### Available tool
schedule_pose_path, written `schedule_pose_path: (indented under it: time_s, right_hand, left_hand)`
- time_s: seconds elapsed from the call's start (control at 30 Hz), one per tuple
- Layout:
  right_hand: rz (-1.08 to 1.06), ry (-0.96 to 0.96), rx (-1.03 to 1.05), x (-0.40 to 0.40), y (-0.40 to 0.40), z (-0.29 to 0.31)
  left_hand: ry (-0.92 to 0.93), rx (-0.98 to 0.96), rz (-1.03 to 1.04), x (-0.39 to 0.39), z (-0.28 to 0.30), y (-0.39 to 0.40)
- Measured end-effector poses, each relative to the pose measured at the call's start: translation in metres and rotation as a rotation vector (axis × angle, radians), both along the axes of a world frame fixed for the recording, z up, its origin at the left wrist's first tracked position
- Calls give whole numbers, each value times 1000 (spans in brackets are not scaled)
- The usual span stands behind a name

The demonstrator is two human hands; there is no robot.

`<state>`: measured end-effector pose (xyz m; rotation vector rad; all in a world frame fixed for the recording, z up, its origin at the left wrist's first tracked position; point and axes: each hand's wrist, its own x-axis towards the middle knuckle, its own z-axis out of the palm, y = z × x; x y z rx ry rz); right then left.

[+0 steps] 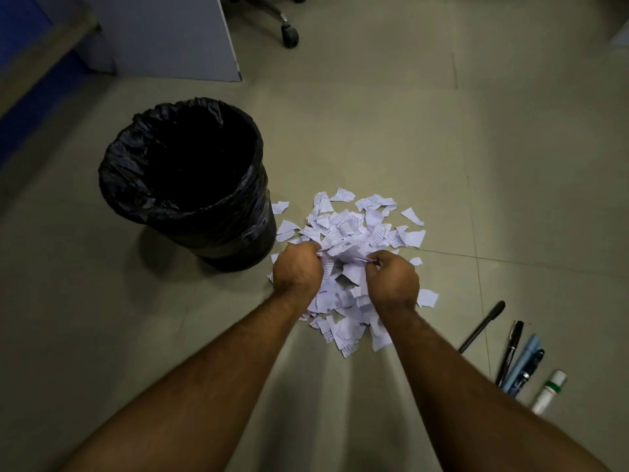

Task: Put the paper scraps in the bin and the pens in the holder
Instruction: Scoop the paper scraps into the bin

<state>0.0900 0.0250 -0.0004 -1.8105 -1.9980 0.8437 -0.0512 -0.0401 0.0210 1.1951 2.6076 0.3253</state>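
Observation:
A heap of torn white printed paper scraps (354, 229) lies on the floor in the middle of the head view. My left hand (297, 270) and my right hand (396, 279) are both down in the heap, fingers curled round bunches of scraps. A black bin (218, 219) lined with a black bag stands open just left of the heap. Several pens (510, 349) lie side by side on the floor at the lower right, together with a white and green marker (548, 391). No pen holder is in view.
A grey desk panel (177, 39) stands at the back left. An office chair's wheel (289, 35) is behind the heap. Tiled floor (476, 137) stretches to the right and behind the scraps.

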Motion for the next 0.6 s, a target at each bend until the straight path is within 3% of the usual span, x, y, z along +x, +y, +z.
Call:
schedule_pose_path:
  time_s: [0.23,0.4,0.6]
  right_hand:
    - [-125,128,-3,-14,0,50]
    - [-193,279,-53,-34,0,94]
    - [-131,481,11,-93,-4,164]
  left_hand:
    - [8,36,14,-2,61,11]
    - [-125,150,61,-17,112,14]
    - [-294,374,226,-64,180,10]
